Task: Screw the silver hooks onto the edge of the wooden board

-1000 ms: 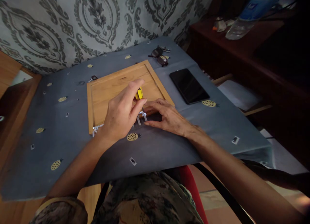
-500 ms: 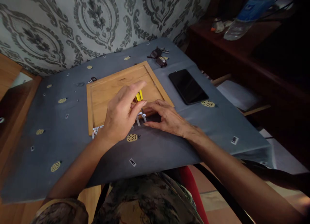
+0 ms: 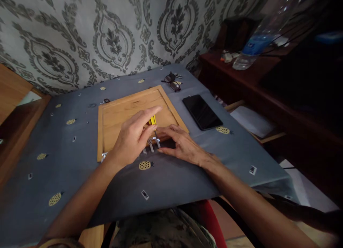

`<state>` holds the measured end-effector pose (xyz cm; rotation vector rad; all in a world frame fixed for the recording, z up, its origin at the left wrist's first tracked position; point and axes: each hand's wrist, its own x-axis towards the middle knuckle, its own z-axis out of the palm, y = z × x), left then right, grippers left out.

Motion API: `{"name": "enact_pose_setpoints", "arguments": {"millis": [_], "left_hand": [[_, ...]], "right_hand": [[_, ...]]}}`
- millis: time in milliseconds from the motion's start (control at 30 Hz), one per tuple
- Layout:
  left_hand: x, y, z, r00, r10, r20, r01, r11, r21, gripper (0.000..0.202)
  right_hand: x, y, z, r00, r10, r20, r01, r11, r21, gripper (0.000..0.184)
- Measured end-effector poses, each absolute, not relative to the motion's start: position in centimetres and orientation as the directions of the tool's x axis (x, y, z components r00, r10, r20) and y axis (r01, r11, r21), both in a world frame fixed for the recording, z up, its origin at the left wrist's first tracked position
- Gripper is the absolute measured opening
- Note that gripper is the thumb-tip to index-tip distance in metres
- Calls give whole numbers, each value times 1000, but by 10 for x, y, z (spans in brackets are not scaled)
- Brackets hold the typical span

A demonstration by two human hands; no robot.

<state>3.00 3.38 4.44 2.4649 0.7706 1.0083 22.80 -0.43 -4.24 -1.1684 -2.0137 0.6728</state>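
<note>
A framed wooden panel [image 3: 134, 104] lies on the cloth-covered table, with several small metal hinges [image 3: 151, 146] along its near edge. My left hand [image 3: 131, 137] is closed around the yellow handle of a screwdriver [image 3: 153, 120], held upright above the rightmost of these. The shaft points down at that hinge; its tip is too small to make out. Against the same hinge, my right hand [image 3: 184, 144] curls, index finger and thumb on either side of it. Another metal piece [image 3: 104, 155] shows at the panel's near left corner, partly behind my left wrist.
Right of the panel lies a black phone [image 3: 202, 112]. Folded glasses [image 3: 173, 82] rest near the table's far edge. A plastic bottle [image 3: 249, 51] stands on a dark wooden desk [image 3: 227, 73] at the right, above an open drawer [image 3: 270, 137]. A patterned wall is behind the table.
The camera view has tilted up, so the table sits lower in the picture. Both hands keep nearly the same place at the hinge, with the screwdriver still in the left.
</note>
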Motion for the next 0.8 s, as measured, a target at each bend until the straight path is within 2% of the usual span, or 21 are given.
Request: {"name": "enact_pose_setpoints", "arguments": {"millis": [233, 367, 467, 600, 800], "left_hand": [[23, 42, 47, 674, 579, 458, 284, -776, 563, 41], [23, 42, 46, 688, 555, 467, 274, -795, 542, 41], [23, 39, 46, 629, 575, 523, 292, -798, 527, 38], [20, 34, 52, 450, 650, 612, 329, -758, 563, 39], [20, 32, 57, 488, 641, 593, 447, -767, 461, 34]], "right_hand": [[229, -5, -42, -338, 888, 312, 531, 454, -716, 62], [229, -5, -44, -337, 886, 320, 512, 457, -727, 61], [229, -4, -46, -334, 884, 328, 516, 462, -721, 64], [229, -4, -46, -337, 881, 331, 524, 468, -712, 67], [229, -6, -46, -336, 893, 301, 501, 440, -745, 66]]}}
